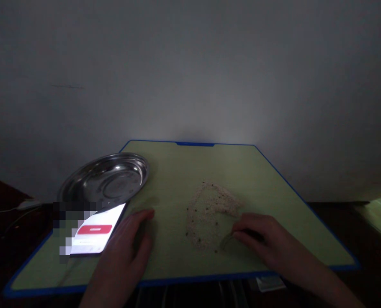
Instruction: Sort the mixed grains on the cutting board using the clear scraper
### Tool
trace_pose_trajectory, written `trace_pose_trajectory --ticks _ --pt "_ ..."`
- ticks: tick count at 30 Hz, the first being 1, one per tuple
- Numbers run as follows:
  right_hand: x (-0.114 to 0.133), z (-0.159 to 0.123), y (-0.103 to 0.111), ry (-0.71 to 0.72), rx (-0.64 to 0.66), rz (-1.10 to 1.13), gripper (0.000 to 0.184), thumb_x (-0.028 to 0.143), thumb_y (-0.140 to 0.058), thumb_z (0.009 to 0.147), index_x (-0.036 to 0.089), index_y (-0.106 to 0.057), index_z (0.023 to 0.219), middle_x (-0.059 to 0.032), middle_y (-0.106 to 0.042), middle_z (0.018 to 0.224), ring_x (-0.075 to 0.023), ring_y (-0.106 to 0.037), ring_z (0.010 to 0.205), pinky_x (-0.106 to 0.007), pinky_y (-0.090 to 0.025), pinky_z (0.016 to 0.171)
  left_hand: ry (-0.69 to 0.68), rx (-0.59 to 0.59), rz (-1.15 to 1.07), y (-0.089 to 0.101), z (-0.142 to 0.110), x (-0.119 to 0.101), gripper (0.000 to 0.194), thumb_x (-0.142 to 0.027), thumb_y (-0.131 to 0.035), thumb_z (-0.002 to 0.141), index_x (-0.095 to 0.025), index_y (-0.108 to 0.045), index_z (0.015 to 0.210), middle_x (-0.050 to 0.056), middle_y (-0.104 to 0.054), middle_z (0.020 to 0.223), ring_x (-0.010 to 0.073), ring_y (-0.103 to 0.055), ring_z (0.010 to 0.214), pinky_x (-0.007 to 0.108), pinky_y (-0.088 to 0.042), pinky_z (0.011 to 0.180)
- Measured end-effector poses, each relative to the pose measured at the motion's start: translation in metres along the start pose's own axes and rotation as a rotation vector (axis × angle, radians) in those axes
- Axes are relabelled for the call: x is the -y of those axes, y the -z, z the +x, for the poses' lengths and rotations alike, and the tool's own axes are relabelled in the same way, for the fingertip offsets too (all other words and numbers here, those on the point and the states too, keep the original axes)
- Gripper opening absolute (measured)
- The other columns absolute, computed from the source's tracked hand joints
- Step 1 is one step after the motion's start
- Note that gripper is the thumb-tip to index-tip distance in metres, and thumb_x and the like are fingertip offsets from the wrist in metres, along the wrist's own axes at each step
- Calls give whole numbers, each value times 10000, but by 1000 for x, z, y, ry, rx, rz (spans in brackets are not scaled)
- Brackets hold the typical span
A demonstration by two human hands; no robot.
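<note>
The room is dim, with a bare grey wall rising behind a dark counter [376, 256]. On it lies a pale green mat [184, 171] edged in blue, lit from above near its far side. A shallow steel dish [105, 179] sits at the mat's far left corner, partly over the edge. Just in front of the dish, a phone [96, 233] lies face up with its screen glowing white and a red bar across it; part of it is blurred out.

The left hand [129, 248] rests palm down on the mat, touching the phone's right edge, its grip loose and flat and holding nothing. The right hand [264, 241] lies on the mat too, fingertips curled at the near edge of a scattered patch of pale grains [209, 214] flecked with dark specks. Whether those fingers pinch any grain, I cannot tell. The grains lie mid-mat, between the two hands.
</note>
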State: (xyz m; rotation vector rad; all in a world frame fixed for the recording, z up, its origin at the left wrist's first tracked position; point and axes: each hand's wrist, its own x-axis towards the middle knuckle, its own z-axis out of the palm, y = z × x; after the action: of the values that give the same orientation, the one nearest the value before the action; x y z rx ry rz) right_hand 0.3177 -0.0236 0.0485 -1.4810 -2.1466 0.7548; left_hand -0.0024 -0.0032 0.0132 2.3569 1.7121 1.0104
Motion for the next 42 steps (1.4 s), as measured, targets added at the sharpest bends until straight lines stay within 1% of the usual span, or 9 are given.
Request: trace_pose_trajectory --ticks 6,10,15,23,27,30,35,42 --pt "1 -1 -6 12 40 32 190 239 -524 957 236 -689 862 -7 -673 820 -155 -627 767 -290 -464 700 30 2 -8 1 1 -1 300 -346 -448 883 -214 -592 1111 116 -742 1063 288 -729 956 491 -609 793" --pt "-1 1 -5 -5 -4 -2 222 259 -500 957 218 -682 836 -29 -679 813 -177 -630 771 -324 -466 712 52 11 -19 1 1 -1 303 -340 -457 869 -226 -596 1112 102 -740 1081 277 -726 969 474 -608 803" --pt "0 0 -2 -15 -12 -1 233 272 -488 953 225 -688 842 -38 -694 827 -189 -637 778 -335 -472 706 85 15 -38 1 0 -1 292 -351 -465 877 -247 -593 1118 77 -739 1089 270 -723 976 470 -603 816" --pt "0 7 -2 -1 -71 8 231 273 -503 944 236 -691 814 -37 -708 801 -195 -639 757 -338 -484 704 70 31 -50 3 0 -3 291 -340 -462 880 -238 -587 1123 89 -734 1089 283 -717 984 481 -600 825" --pt "0 8 -4 17 -52 -7 235 256 -500 946 233 -696 817 -39 -705 803 -191 -638 758 -327 -480 701 65 33 -38 1 0 -2 303 -333 -459 884 -222 -584 1137 106 -729 1109 292 -715 990 494 -600 820" --pt "1 8 -4 15 -34 -18 228 258 -507 954 232 -697 832 -34 -704 815 -189 -639 770 -325 -479 715 66 26 -46 0 0 -1 301 -334 -465 877 -232 -585 1133 97 -729 1107 292 -715 993 490 -598 828" --pt "2 7 0 17 -2 -11 235 253 -500 956 225 -698 833 -38 -700 811 -187 -633 753 -322 -476 694 71 14 -58 1 0 -2 292 -326 -468 869 -249 -587 1124 82 -730 1097 286 -715 993 489 -597 831" --pt "6 2 -3 1 -5 -7 226 243 -504 954 231 -681 815 -23 -673 778 -180 -621 733 -319 -463 675 87 32 -66 2 -1 -2 287 -330 -470 878 -252 -580 1131 78 -730 1105 280 -710 1004 490 -588 851"
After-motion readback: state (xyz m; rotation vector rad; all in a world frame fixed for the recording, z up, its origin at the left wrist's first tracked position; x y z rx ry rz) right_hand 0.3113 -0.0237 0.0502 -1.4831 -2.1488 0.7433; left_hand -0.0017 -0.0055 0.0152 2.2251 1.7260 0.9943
